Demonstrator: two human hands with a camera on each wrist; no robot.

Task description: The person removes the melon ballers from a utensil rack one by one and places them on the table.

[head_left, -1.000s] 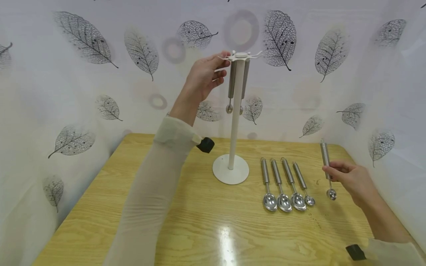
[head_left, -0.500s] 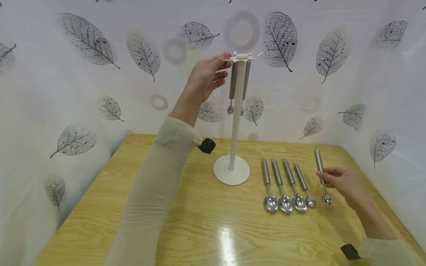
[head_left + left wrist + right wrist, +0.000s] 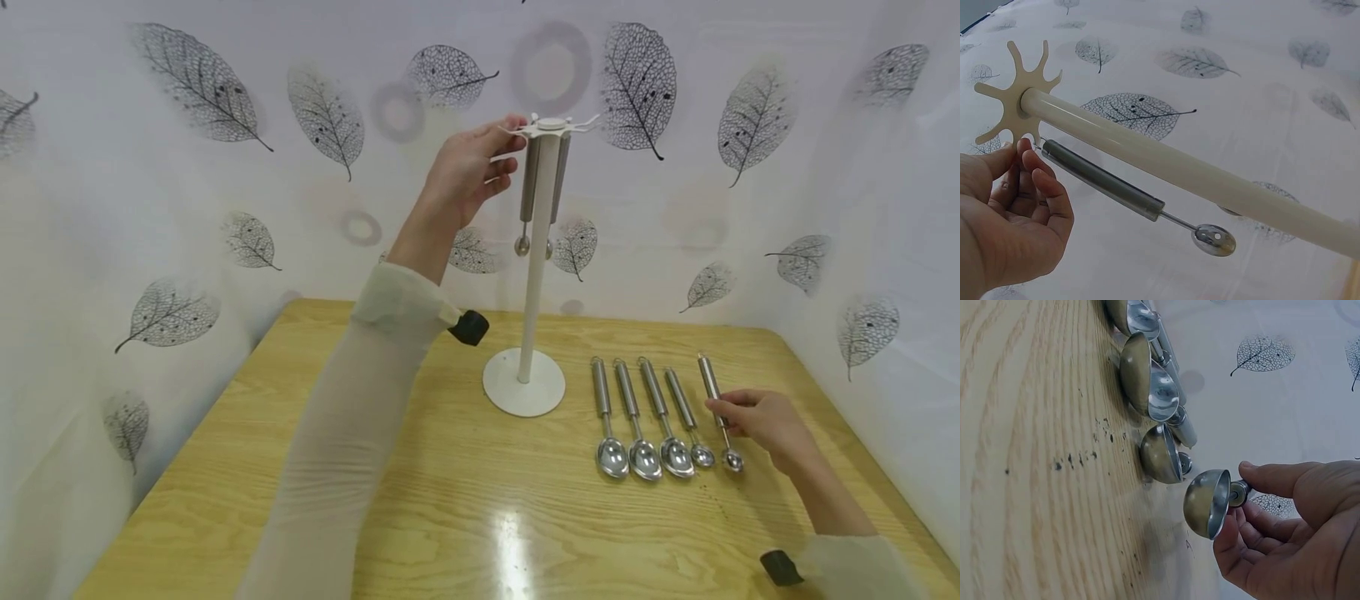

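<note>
In the head view my right hand (image 3: pixel 765 425) pinches the handle of a small round-bowled steel spoon (image 3: pixel 708 379) at the right end of a row. Its deep bowl (image 3: pixel 1204 503) is low over the table in the right wrist view; I cannot tell whether it touches the wood. My left hand (image 3: pixel 1019 219) is up at the white hanging rack (image 3: pixel 532 267), thumb and forefinger pinching one of its hook arms. Right by those fingertips hangs another small spoon (image 3: pixel 1107 181) by its ring. A second hanging spoon (image 3: pixel 559 179) is partly hidden behind the post.
Several steel spoons lie side by side, including a large-bowled spoon (image 3: pixel 612 457) and a small one (image 3: pixel 701 455) beside the held spoon. The rack's round base (image 3: pixel 510 396) stands on the wooden table (image 3: pixel 435 500). A leaf-printed cloth (image 3: pixel 322 200) hangs behind.
My right hand has brought the small spoon left and down, up to the end of the row. The left hand stays at the rack's top.
</note>
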